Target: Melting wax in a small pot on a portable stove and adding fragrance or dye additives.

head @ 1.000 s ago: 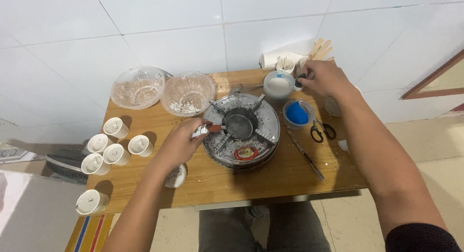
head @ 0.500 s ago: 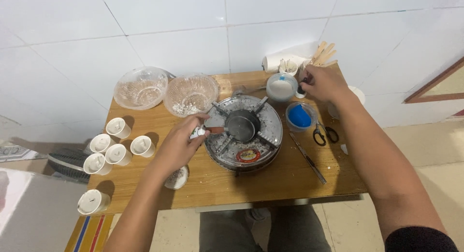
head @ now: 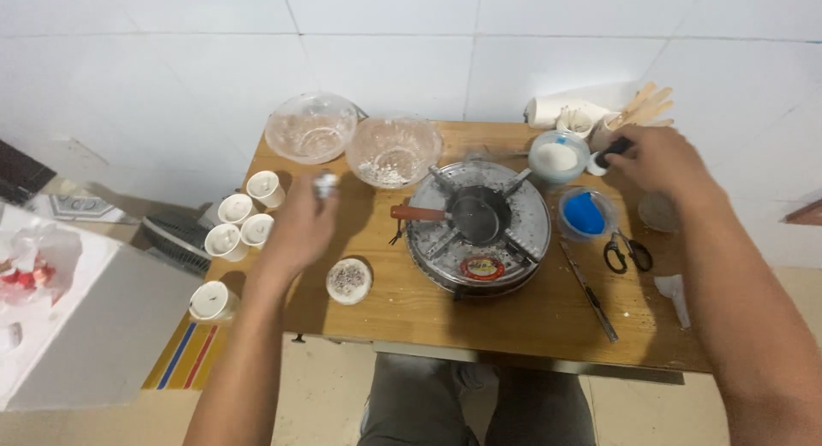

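**Two hands spread wide over a wax-flecked wooden table**

The left hand (head: pixel 300 223) hovers above the table's nine o'clock side, its fingers curled around a small, pale, shiny object (head: pixel 324 185) that blurs at the fingertips; what it is cannot be told. Just below the hand, toward six o'clock, sits a little round cup (head: pixel 348 280) filled with speckled white and dark crumbs.

The right hand (head: pixel 655 159) reaches to about two o'clock, pinching a small dark-capped bottle (head: pixel 606 155) beside a translucent tub of white powder (head: pixel 556 157).

At the centre of the wooden table (head: pixel 514 318) stands a round metal stove (head: pixel 478 228), its ribbed steel top littered with pale flakes. A small dark pan (head: pixel 473 215) sits in the middle, its reddish-brown handle (head: pixel 419 213) pointing toward nine o'clock, free of either hand.

At eleven o'clock are two clear ribbed glass bowls (head: pixel 351 142), the nearer one holding white scraps. Off the table's nine o'clock edge cluster white paper cups (head: pixel 240 223), each with a pale filling. At three o'clock a clear tub of bright blue material (head: pixel 586 213), black-handled scissors (head: pixel 627 253) and a long thin metal blade (head: pixel 589 290) lie on the wood. Flat wooden sticks (head: pixel 644 104) fan up at one o'clock against the glossy white tiled wall.
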